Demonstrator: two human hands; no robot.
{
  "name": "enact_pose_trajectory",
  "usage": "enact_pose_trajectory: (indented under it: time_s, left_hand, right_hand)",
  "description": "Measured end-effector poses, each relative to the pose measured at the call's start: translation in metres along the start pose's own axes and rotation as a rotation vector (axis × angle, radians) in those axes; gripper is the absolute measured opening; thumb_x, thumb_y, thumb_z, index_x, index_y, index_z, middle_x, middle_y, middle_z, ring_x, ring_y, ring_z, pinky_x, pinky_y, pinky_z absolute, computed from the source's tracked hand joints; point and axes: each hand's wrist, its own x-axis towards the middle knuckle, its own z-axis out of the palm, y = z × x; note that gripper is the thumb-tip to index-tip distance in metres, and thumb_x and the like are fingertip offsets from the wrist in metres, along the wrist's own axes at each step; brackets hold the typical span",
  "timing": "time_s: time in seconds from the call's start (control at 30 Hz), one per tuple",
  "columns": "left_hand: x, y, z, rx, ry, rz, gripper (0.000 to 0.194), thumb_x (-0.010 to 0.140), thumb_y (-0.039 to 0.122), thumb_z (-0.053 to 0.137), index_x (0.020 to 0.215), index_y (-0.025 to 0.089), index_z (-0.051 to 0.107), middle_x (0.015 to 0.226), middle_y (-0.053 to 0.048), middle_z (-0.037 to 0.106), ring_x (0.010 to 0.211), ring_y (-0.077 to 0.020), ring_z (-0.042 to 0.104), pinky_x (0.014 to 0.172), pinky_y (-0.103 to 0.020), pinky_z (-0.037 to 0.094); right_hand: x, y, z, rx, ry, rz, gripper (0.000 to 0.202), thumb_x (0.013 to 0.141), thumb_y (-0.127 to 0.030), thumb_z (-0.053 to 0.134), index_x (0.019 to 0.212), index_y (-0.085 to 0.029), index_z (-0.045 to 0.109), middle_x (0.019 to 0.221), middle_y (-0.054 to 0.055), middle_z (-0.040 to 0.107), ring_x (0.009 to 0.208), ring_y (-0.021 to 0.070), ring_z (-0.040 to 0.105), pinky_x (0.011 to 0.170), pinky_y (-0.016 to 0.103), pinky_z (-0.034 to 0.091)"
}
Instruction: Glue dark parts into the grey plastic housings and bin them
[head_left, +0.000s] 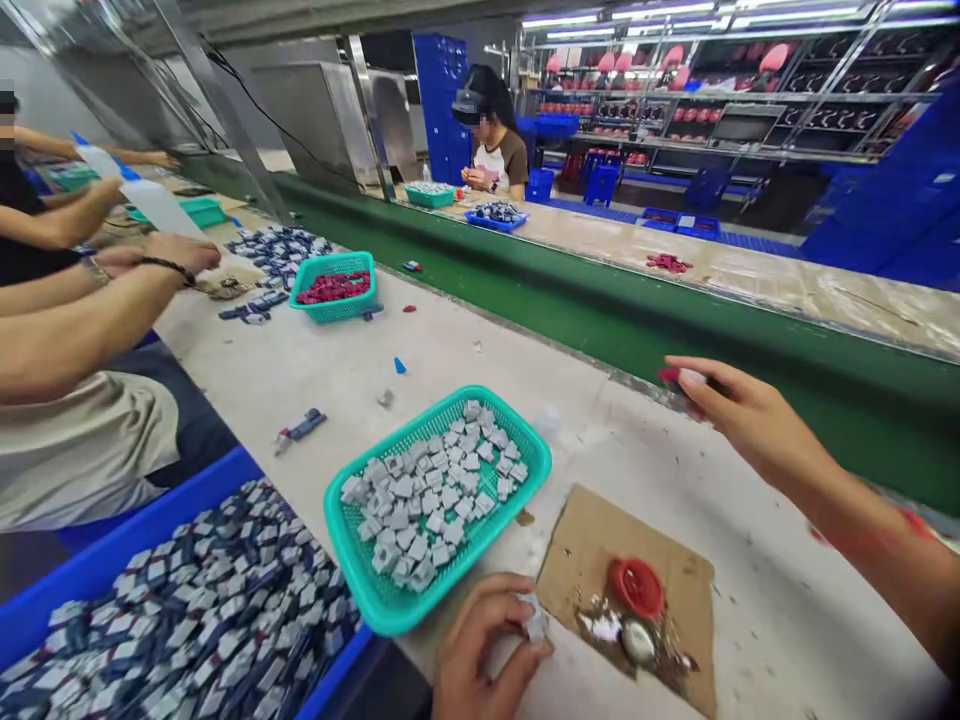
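Your left hand sits low at the near edge of the pale worktable, its fingers curled shut around a small grey-white plastic block that pokes out between thumb and fingertips on the hand's right side. Your right hand is stretched far out and away, near the edge of the green conveyor wall, and its thumb and forefinger are pinched together on a small red-and-white piece at the very tips; the other fingers trail loosely behind. So the two held pieces lie well apart, the red-tipped one up and to the right of the grey one, on a diagonal running across the brown cardboard sheet. That sheet lies between the hands, nearer the left, and carries a round red cap with a small shiny glue-smeared dish just below it and whitish residue beside them. The grey block is just beside the cardboard's left edge. Just left of and behind your left hand stands the teal plastic mesh basket, heaped with like grey blocks, its long axis running from near left to far right. Below the table edge at left, a blue bin holds dark blue and white parts. Another person's arms work farther along the table at left, beside a second teal basket of red pieces.
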Motion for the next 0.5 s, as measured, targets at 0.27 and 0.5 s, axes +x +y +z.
enact_pose_trajectory:
  time_s: [0.27, 0.5]
  left_hand:
    - [-0.020, 0.020, 0.002, -0.402, -0.150, -0.131, 0.019, 0.065, 0.040, 0.076, 0.080, 0.029, 0.074, 0.082, -0.001, 0.072, 0.080, -0.0137, 0.062, 0.067, -0.018, 0.048]
    - [-0.035, 0.029, 0.002, -0.638, -0.152, -0.403, 0.027, 0.059, 0.030, 0.083, 0.083, 0.024, 0.072, 0.077, 0.001, 0.076, 0.062, -0.0066, 0.063, 0.064, -0.013, 0.050]
  right_hand:
    - [-0.210, 0.003, -0.007, -0.252, 0.316, -0.178, 0.028, 0.082, -0.049, 0.059, 0.099, -0.027, 0.064, 0.084, 0.002, 0.070, 0.063, 0.0152, 0.065, 0.051, 0.020, 0.051]
    - [-0.228, 0.003, 0.051, -0.315, 0.268, -0.412, 0.016, 0.093, -0.027, 0.049, 0.106, -0.020, 0.054, 0.088, 0.004, 0.065, 0.075, 0.0155, 0.063, 0.061, 0.024, 0.052]
